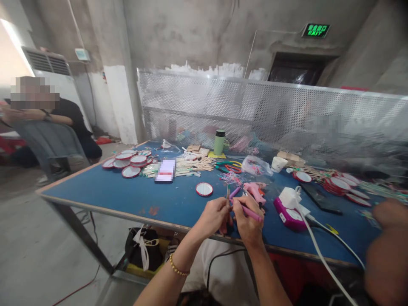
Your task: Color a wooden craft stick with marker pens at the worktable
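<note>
My left hand (214,216) is closed around a thin wooden stick (228,193) that points upward, near the front edge of the blue table (127,191). Touching it, my right hand (247,221) grips a pink pen (250,212) with its tip at the stick. Just beyond my hands lie a pink glue gun (255,190) and a small round red-rimmed mirror (204,189).
Several red-rimmed discs (129,161) and wooden sticks (194,165) lie at the far left, more discs (338,185) at the right. A green bottle (219,142), scissors (231,166), white cup (279,164), charger with white cable (291,197), perforated metal screen (270,114). Another person's arm (387,250) is at right; a seated person (47,123) at left.
</note>
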Available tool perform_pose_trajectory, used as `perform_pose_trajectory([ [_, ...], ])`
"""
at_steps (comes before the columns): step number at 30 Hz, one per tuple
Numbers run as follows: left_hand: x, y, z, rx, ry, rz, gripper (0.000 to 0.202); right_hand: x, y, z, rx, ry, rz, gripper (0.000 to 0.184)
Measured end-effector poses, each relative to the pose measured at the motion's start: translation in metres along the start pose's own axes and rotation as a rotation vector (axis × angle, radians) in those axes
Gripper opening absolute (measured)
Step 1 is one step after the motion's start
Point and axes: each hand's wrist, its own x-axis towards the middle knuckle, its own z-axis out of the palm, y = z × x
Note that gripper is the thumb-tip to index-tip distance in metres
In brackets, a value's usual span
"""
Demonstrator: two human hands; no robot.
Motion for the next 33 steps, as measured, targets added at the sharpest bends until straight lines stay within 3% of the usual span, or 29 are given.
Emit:
perform_pose_trajectory([
  [33,0.001,-0.0011,-0.0004,0.023,0.004,0.009,0.022,-0.0009,0.0011,-0.0008,-0.018,-0.011,-0.046,0.025],
])
